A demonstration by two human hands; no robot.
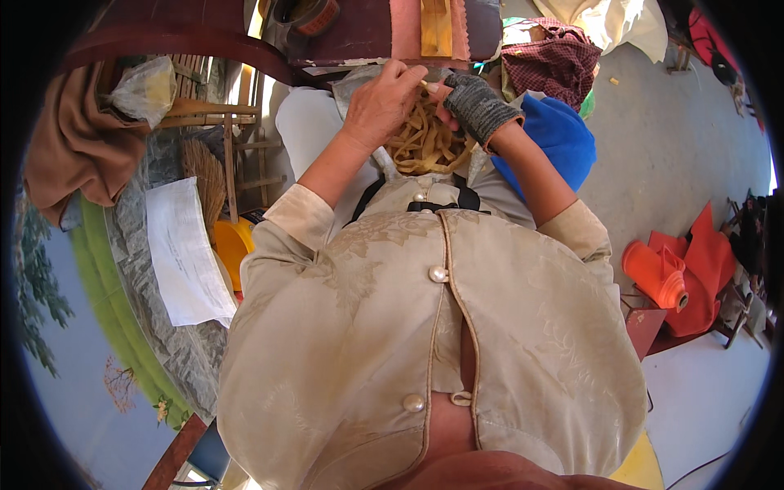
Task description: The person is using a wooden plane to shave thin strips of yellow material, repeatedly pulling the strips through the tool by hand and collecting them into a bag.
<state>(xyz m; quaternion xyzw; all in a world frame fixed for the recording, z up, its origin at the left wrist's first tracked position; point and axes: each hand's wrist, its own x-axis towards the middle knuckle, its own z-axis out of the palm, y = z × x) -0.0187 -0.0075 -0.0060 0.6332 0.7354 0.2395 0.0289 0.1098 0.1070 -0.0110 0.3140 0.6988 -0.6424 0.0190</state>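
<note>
Over my lap lies a tangled pile of yellowish-tan strips (pixel 428 145), flat and narrow like cut fabric or peel. Just above the pile my two hands meet. My left hand (pixel 384 100) is bare and closed, its fingertips pinched together; what lies between them is mostly hidden. My right hand (pixel 469 106) wears a dark grey fingerless knit glove (pixel 480 108). Its thumb and fingers are pinched at a strip end near the left fingertips, beside a small pale piece.
Beyond my hands stands a dark maroon table edge (pixel 351 45) with a pink cloth (pixel 405 33) and a yellow strip (pixel 436 28) over it. A blue cloth (pixel 555 143) lies at my right knee. Orange-red items (pixel 653 273) sit far right; a wooden rack (pixel 241 147) stands left.
</note>
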